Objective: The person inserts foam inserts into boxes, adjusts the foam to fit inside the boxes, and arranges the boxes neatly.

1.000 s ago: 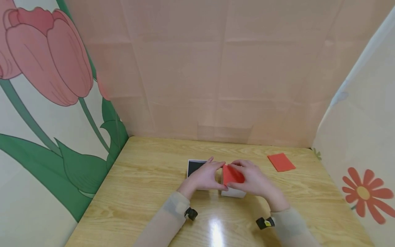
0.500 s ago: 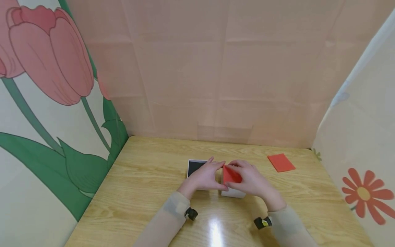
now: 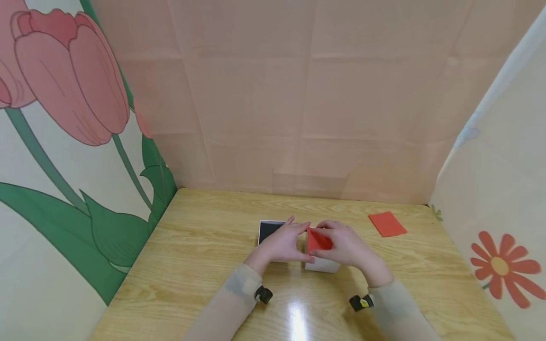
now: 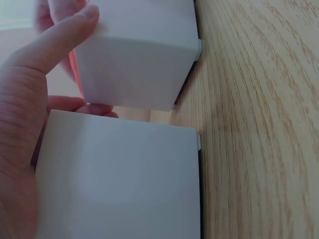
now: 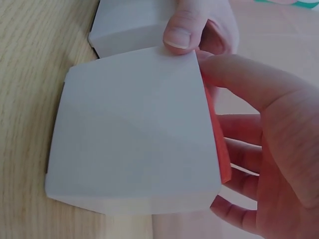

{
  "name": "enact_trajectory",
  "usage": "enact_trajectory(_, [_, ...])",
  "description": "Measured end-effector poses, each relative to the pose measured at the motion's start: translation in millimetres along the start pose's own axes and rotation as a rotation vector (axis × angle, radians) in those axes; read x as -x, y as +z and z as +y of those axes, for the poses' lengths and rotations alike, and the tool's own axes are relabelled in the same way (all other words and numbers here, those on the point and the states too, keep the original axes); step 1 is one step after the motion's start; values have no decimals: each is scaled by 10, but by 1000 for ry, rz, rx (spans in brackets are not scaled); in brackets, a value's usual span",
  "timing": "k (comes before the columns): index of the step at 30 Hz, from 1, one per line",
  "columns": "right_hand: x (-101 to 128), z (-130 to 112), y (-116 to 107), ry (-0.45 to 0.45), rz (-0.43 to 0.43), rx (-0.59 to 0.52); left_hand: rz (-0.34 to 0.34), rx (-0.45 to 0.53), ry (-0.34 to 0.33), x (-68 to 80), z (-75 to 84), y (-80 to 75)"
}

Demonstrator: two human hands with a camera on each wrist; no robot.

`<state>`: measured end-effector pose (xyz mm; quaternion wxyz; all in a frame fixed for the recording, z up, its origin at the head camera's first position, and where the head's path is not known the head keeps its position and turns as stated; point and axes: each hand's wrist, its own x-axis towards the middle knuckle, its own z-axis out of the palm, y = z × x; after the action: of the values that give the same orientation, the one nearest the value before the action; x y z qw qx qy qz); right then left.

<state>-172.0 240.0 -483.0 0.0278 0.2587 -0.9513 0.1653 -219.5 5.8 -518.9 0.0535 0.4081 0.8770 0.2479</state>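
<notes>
While the black-lined white box half (image 3: 268,230) lies open on the wooden bench (image 3: 204,255), the left hand (image 3: 283,244) pinches the white square box (image 3: 322,264) by its corner. The right hand (image 3: 347,246) curls round the folded red paper (image 3: 319,240), half tucked in; a spare red sheet (image 3: 387,223) waits far right, apparently unused.

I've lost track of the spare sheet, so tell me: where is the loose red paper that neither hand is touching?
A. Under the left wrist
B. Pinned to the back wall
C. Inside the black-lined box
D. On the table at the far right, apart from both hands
D: the loose red paper lies flat on the table at the far right, well clear of the left hand and the right hand.
</notes>
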Motion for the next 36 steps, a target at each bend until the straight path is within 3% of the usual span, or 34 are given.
enact_trajectory(12, [-106, -61, -82, 72, -74, 11, -5, 4, -8, 11, 4, -16])
enact_trajectory(36, [-105, -42, -23, 51, -53, 66, -9, 15, -24, 4, 5, -16])
